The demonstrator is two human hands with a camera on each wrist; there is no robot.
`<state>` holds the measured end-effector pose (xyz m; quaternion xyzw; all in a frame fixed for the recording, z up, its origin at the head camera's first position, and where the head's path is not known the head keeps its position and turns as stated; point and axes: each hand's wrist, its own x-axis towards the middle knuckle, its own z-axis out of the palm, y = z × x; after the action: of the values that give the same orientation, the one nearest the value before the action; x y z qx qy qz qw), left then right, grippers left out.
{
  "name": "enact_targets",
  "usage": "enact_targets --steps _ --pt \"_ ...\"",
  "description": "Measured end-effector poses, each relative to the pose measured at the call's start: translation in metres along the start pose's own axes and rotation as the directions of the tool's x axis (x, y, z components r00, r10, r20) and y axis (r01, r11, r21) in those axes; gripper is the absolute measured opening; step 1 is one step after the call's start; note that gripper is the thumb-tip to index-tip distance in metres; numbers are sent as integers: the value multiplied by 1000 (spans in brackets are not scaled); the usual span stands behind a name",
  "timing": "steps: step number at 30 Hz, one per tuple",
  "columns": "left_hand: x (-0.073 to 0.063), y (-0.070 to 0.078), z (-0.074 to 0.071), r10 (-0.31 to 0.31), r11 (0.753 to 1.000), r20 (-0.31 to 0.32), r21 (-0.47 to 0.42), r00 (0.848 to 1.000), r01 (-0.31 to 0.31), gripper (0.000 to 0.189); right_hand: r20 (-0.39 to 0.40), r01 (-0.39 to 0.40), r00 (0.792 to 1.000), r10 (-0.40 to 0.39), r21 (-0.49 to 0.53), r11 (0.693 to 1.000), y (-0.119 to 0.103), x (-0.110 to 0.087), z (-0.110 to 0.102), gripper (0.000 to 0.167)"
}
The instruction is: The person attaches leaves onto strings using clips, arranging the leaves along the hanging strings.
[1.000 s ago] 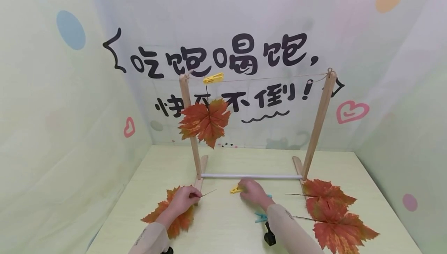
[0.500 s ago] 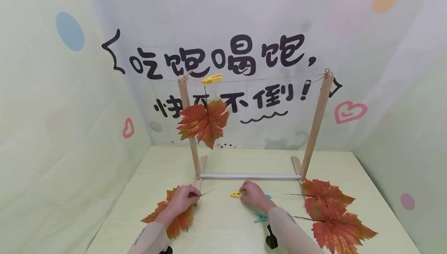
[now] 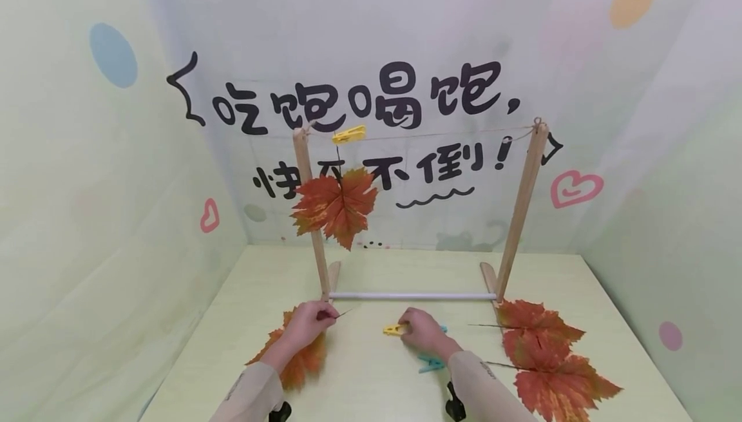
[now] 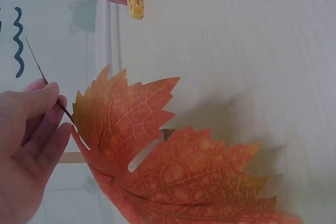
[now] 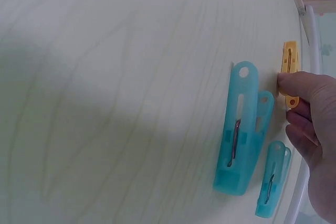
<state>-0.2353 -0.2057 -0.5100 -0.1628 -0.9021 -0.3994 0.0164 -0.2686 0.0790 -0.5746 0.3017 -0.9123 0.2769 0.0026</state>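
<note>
In the head view my left hand point(image 3: 311, 324) pinches the dark stem of an orange-red artificial maple leaf point(image 4: 173, 182) between thumb and fingers; the blade hangs below the hand, tilted over the table. My right hand point(image 3: 422, 330) holds a yellow clothespin point(image 5: 290, 59) between thumb and fingers, low over the table. Close to that hand, two blue clothespins lie on the table: a nearer one point(image 5: 239, 135) and a farther one point(image 5: 272, 179). Another maple leaf point(image 3: 337, 205) hangs by its stem from the string, under a second yellow clothespin point(image 3: 350, 134).
A wooden frame with a left post point(image 3: 308, 209), a right post point(image 3: 522, 216) and a white bottom rod point(image 3: 411, 296) stands behind the hands. A thin string point(image 3: 429, 133) joins the post tops. Two overlapping leaves point(image 3: 539, 335) lie at the right, stems pointing left.
My left hand has risen slightly, lifting the leaf by its stem. The right hand keeps the yellow clothespin, its position almost the same. The head view has shifted a little.
</note>
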Motion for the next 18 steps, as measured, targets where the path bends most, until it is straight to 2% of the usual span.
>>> enact_targets --steps 2,5,11,18 --pt "3 5 0 43 999 -27 -10 999 -43 6 1 4 1000 -4 -10 1000 0 0 0 22" --pt "8 13 0 74 997 -53 -28 996 -76 6 5 11 1000 -11 -18 1000 -1 -1 -1 22" --pt "17 29 -1 55 994 -64 -90 996 -61 8 20 23 1000 -22 -14 1000 -2 -2 -4 20" --pt "31 41 0 26 997 -110 -71 994 -34 10 35 5 999 -5 -7 1000 -1 -1 -8 22"
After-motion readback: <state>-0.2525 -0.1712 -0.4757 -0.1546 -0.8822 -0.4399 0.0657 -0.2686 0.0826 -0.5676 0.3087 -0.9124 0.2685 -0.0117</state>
